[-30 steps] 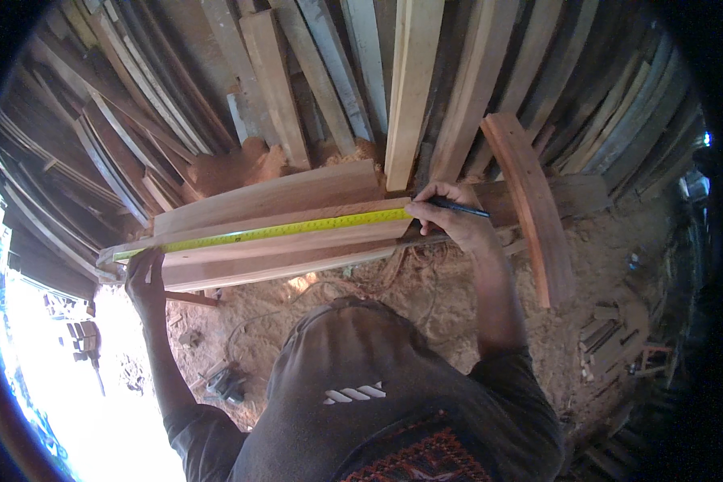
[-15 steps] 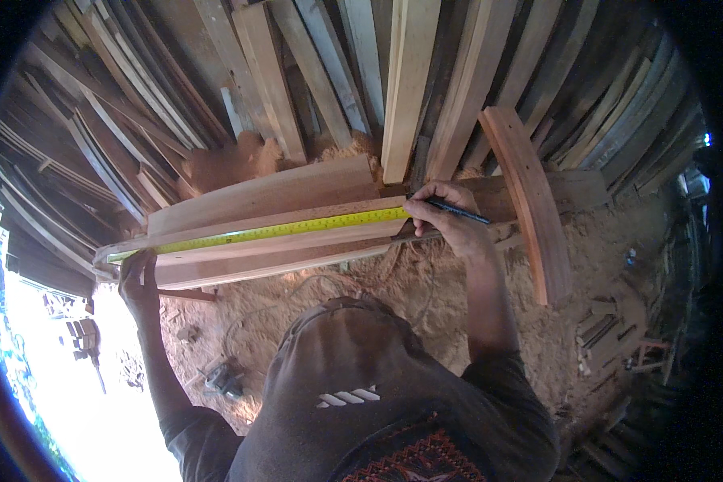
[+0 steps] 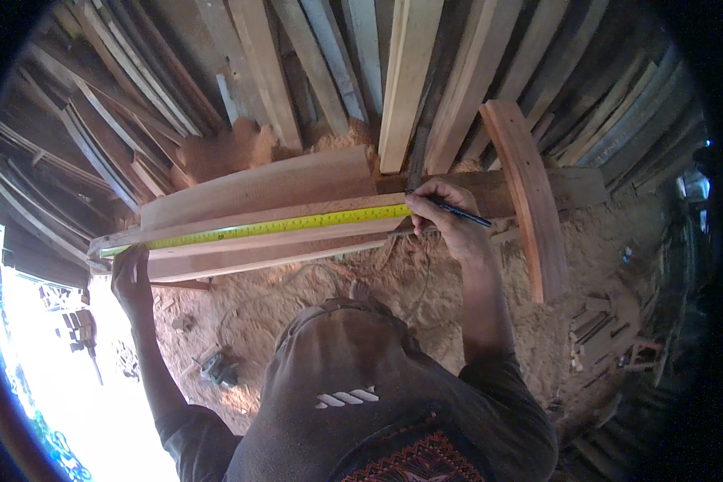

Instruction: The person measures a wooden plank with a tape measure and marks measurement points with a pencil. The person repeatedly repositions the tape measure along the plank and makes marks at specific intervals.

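Observation:
A yellow tape measure point(image 3: 281, 222) is stretched along a long reddish board point(image 3: 297, 235) in front of me. At its left end, my left hand point(image 3: 131, 277) pinches the tape against the wood with bent fingers. My right hand point(image 3: 451, 215) is closed round a slim dark pen point(image 3: 461, 213) at the other end of the tape. The pen's tip points left and meets the board beside the tape. Whether the right fingers also hold the tape is hidden. A wider plank point(image 3: 257, 186) lies just beyond the board.
A curved wooden piece point(image 3: 526, 201) lies across the timber to the right. Many long boards point(image 3: 410, 80) lean at the back above heaped sawdust point(image 3: 226, 151). On the dusty floor point(image 3: 426, 281) are a power tool point(image 3: 217, 369) at left and wood offcuts point(image 3: 602, 333) at right.
The view has shifted slightly. My left hand is still at the tape's left end, and my right hand keeps the pen at the other end. The tape stays stretched along the board.

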`<action>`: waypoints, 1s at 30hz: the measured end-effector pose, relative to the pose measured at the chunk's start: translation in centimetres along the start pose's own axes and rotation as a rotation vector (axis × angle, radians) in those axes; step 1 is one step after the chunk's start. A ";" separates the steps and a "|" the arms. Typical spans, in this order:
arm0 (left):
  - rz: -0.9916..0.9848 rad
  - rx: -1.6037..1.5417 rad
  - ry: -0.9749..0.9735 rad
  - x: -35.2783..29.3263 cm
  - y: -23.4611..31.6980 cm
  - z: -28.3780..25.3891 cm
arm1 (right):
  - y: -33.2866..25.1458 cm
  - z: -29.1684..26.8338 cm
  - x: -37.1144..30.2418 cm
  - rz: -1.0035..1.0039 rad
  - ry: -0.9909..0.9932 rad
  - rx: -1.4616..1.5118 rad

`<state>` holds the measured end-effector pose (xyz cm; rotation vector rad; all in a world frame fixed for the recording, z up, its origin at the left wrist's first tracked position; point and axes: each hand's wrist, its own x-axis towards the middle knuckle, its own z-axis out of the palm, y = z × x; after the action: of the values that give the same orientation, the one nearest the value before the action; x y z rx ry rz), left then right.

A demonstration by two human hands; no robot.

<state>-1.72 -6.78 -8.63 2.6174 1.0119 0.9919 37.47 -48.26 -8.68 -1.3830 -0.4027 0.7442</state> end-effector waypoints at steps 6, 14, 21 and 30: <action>0.040 0.007 0.003 0.1 -0.1 -0.1 | -0.2 0.2 -0.1 -0.018 -0.001 -0.029; 0.025 0.008 -0.004 0.2 0.4 -0.2 | -0.5 0.3 -0.2 -0.003 0.002 -0.010; 0.023 -0.008 -0.005 0.4 0.7 -0.3 | -0.2 0.3 -0.3 0.007 0.035 -0.027; -0.002 0.001 -0.002 0.1 -0.4 -0.1 | -0.2 0.3 -0.4 0.001 0.045 -0.048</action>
<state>-1.94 -6.47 -8.70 2.6169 1.0147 0.9878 37.00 -48.36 -8.38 -1.4427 -0.3864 0.7070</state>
